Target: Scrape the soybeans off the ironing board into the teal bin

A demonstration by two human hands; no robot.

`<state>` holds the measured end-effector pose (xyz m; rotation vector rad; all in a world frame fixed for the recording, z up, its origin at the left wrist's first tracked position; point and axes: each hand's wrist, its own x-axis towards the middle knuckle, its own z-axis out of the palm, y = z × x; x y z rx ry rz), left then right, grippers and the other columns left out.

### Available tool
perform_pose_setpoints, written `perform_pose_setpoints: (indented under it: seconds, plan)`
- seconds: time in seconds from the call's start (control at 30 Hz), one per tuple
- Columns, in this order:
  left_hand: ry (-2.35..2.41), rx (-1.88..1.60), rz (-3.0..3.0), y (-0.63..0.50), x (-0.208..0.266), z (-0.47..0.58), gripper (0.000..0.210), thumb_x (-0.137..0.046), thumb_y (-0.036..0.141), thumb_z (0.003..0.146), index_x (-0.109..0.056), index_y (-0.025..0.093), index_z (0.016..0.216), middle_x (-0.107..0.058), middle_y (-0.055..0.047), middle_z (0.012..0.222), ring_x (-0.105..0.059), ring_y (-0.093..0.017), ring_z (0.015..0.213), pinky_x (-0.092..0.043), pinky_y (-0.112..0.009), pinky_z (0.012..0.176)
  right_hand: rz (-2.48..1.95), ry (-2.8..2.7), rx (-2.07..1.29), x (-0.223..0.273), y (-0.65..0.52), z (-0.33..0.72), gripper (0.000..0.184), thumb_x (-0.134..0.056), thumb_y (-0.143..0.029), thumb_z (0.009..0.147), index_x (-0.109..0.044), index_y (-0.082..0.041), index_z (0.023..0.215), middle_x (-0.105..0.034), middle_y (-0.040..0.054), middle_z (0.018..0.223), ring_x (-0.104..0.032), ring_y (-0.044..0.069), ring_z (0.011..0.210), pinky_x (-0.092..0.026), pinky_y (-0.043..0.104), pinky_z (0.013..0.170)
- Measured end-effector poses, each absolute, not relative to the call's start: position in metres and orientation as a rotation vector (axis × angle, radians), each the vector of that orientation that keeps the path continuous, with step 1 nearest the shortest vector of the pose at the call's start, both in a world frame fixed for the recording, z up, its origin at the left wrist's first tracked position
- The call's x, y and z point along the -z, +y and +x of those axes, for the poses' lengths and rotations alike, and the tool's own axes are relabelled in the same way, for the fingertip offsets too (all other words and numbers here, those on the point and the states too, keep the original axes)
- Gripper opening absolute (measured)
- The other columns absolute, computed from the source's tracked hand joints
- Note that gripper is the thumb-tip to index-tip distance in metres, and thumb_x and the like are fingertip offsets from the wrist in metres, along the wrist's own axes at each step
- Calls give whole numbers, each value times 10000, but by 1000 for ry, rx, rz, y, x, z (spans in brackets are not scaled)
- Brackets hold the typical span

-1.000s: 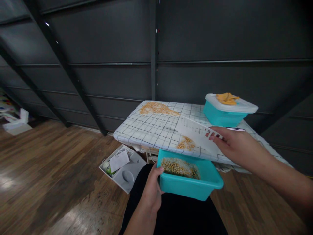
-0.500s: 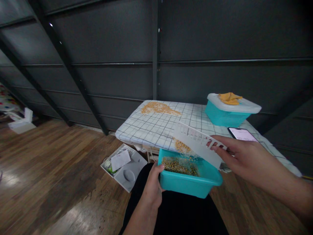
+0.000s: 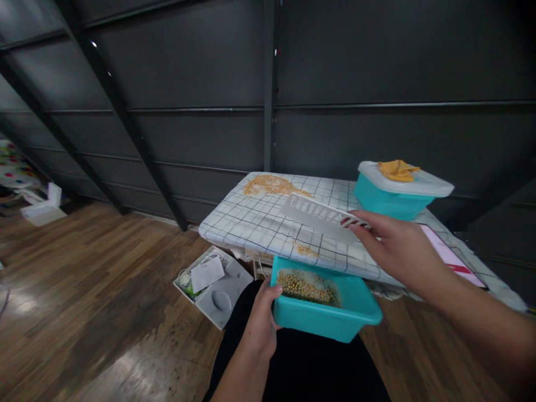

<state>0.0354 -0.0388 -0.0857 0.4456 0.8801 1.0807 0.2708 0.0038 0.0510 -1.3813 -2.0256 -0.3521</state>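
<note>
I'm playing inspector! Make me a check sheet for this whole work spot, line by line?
Surface: checked tablecloth, with a yellow grain pile at the far side and a small grain patch near the front edge.
Job's things: teal tub holding grains and white bits; white slotted panel.
Clutter: lidded teal box with a yellow cloth on top; phone; open white box lower down.
Hands: left hand grips the tub; right hand holds the panel.
Cables: thin white cord under the table edge.
Surroundings: dark wall, wooden floor.
</note>
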Motion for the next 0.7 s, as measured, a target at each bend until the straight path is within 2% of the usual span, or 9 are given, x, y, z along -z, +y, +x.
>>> perform_pose_setpoints:
  seconds: [0.2,0.5,0.7]
  plan:
    - [888,-1091,438,-40,83,37,656,-680,472,714,-595,246,1324,-716,-56,1147,-662,-296,1028,-545,-349,743,-1282,-2118,269,-39,41,261,306,-436,-236,964,-692,-179,1122,-744,105,1104,-703,248,1001,-560,409,880]
    - [884,-1089,428,-44,79,35,650,-667,477,717,-591,234,1315,-708,-75,1180,-656,-325,1051,-542,-371,728,-1239,-2205,151,-29,35,270,321,-432,-194,948,-674,-149,1155,-731,121,1144,-698,238,1036,-570,404,902]
    - [911,-1097,430,-42,77,37,643,-680,486,684,-601,250,1278,-704,-60,1185,-651,-301,1071,-539,-323,700,-1139,-2274,128,-27,3,282,303,-441,-197,944,-677,-178,1133,-741,103,1117,-708,228,1014,-593,386,874]
